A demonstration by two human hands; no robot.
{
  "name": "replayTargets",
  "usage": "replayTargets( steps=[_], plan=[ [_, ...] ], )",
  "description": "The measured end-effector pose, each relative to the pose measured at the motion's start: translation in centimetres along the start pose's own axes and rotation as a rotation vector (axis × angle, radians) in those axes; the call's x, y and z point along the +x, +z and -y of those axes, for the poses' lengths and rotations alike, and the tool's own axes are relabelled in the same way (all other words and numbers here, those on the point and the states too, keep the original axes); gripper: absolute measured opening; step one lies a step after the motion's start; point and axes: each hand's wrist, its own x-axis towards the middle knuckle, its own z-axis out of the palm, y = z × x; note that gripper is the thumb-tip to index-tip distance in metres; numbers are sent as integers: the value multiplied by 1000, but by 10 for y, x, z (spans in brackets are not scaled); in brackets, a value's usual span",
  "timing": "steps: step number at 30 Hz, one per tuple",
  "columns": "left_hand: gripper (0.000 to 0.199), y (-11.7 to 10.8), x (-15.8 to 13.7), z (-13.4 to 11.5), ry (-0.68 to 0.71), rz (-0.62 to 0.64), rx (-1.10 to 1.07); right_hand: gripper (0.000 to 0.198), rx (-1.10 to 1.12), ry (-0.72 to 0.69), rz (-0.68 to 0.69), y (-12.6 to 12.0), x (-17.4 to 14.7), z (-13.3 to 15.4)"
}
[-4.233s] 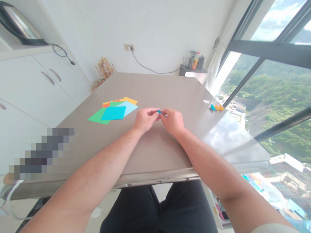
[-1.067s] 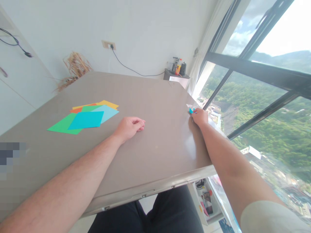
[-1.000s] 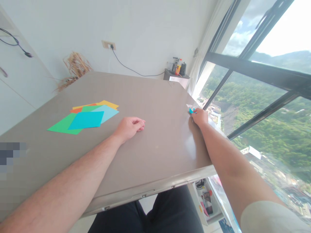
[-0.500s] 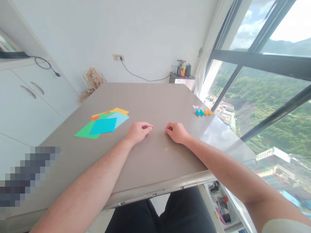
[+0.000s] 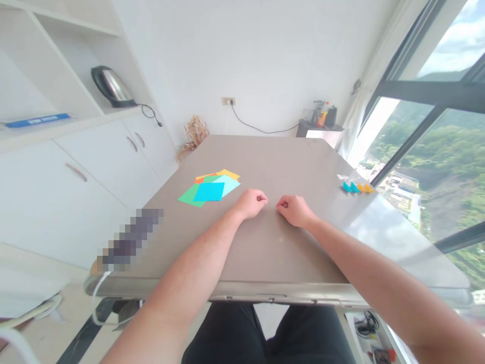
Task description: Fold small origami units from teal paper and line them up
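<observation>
My left hand [image 5: 253,203] rests on the grey-brown table [image 5: 261,253], its fingers curled in and thumb against them; nothing shows in it. Across a narrow gap, my right hand [image 5: 295,211] lies loosely closed on its side, also with nothing visible inside. Nearest to the left hand is a spread of overlapping coloured paper sheets: a bright blue sheet [image 5: 209,192] on top, a green sheet [image 5: 187,195], a pale blue sheet [image 5: 231,185] and orange-yellow ones behind. Toward the right edge stand small folded paper shapes, teal [image 5: 350,187] and orange [image 5: 365,188], apart from both hands.
A pixelated dark object [image 5: 131,240] lies at the table's left front corner, a white cable [image 5: 96,296] hanging below it. An electric kettle [image 5: 112,87] sits on a shelf at left. An open drawer [image 5: 369,328] juts out at lower right; a window is beyond.
The view has swung left, so the table and hands sit farther right and the kettle shelf shows. My left hand's fingers have curled in more. The papers and folded shapes stay put.
</observation>
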Motion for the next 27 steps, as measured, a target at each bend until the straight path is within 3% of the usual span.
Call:
replayTargets(
  steps=[6, 7, 11, 20, 27],
  plan=[
    [21, -77, 5, 40, -300, -358, 220, 23, 134, 2, 106, 39, 36, 57],
    [21, -90, 5, 51, -405, -416, 238, 24, 137, -11, 111, 47, 44, 67],
    [48, -122, 0, 83, -587, -427, 312, 24, 110, -57, 86, 70, 75, 103],
    [67, -115, -2, 87, -656, -311, 498, 43, -103, -75, 169, 94, 132, 145],
    [67, -112, -5, 78, -663, -271, 458, 33, -265, -97, 269, 104, 146, 157]
  ],
)
